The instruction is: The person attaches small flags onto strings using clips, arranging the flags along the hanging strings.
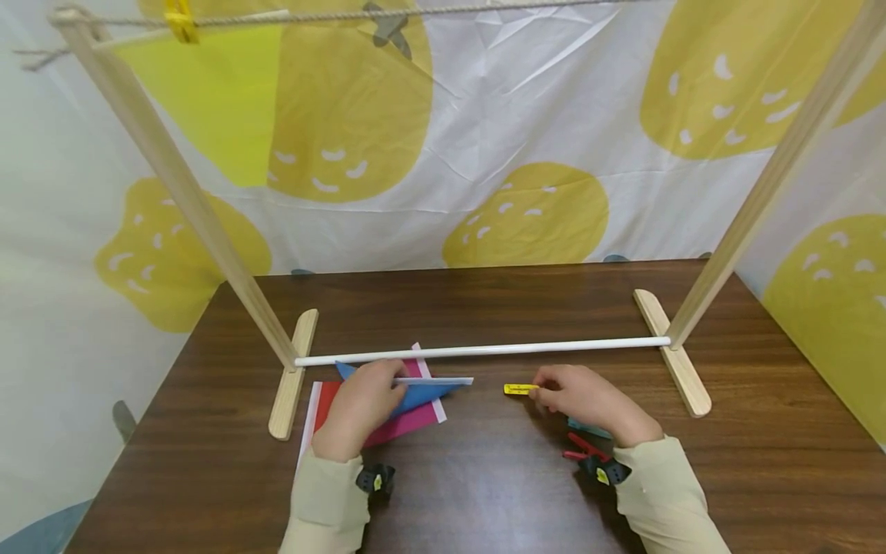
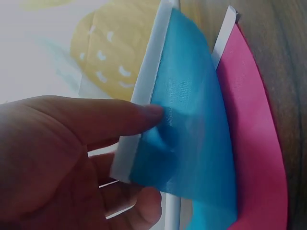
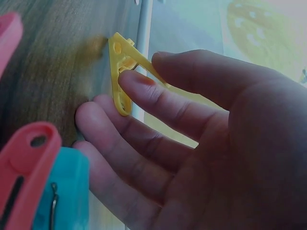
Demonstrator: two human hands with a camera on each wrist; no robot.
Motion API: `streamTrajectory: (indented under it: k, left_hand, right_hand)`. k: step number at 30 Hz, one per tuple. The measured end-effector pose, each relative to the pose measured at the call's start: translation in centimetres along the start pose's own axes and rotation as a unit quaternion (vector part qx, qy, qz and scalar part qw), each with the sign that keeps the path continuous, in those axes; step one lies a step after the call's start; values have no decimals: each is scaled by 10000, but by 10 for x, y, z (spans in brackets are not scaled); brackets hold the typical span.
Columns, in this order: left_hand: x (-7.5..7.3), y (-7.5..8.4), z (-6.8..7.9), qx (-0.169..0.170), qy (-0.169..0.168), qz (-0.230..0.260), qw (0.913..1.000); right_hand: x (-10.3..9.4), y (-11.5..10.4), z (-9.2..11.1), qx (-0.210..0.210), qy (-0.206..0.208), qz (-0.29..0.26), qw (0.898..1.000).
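My left hand (image 1: 367, 408) pinches a blue pennant (image 1: 418, 396) by its white-banded edge, thumb on the front in the left wrist view. The cloth hangs down from that band. Under it lie a pink pennant (image 1: 404, 427) and a red pennant (image 1: 324, 406), partly hidden by the hand and sleeve. Farther right, low over the table, my right hand (image 1: 584, 396) holds a yellow clothespin (image 3: 114, 72) by its handle end, between thumb and fingers. Close by this hand are a red clothespin (image 3: 29, 158) and a teal clothespin (image 3: 69, 187).
A wooden stand spans the table, with a left post (image 1: 187, 192), a right post (image 1: 775, 169) and a white crossbar (image 1: 526, 348) low down. Along the top runs a rope (image 1: 360, 15). A yellow pennant (image 1: 214, 100) hangs there from another yellow clothespin (image 1: 181, 21).
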State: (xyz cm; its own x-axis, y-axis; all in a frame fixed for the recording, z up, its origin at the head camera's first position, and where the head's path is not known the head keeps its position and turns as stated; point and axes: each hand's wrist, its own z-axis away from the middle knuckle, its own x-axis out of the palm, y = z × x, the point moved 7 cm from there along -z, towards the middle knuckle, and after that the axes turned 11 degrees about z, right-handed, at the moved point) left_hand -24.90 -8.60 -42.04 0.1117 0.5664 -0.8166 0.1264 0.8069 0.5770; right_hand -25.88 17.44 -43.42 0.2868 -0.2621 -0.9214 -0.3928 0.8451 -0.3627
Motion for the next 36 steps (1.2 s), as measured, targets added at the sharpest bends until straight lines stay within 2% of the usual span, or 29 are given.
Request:
streamTrajectory:
  k: [13,19,28,36]
  left_hand:
    - [-6,2,3,23,242,-157,9996]
    - [-8,1,3,-75,277,-62,9996]
    - [-13,4,2,-29,454,14,9990]
    - [-17,7,1,300,852,70,9959]
  right_hand:
    - [-3,2,1,-13,135,99,9999]
    - [-6,5,2,170,168,134,9996]
    - [-17,6,3,103,402,221,9989]
    - [-29,2,7,118,666,219,9975]
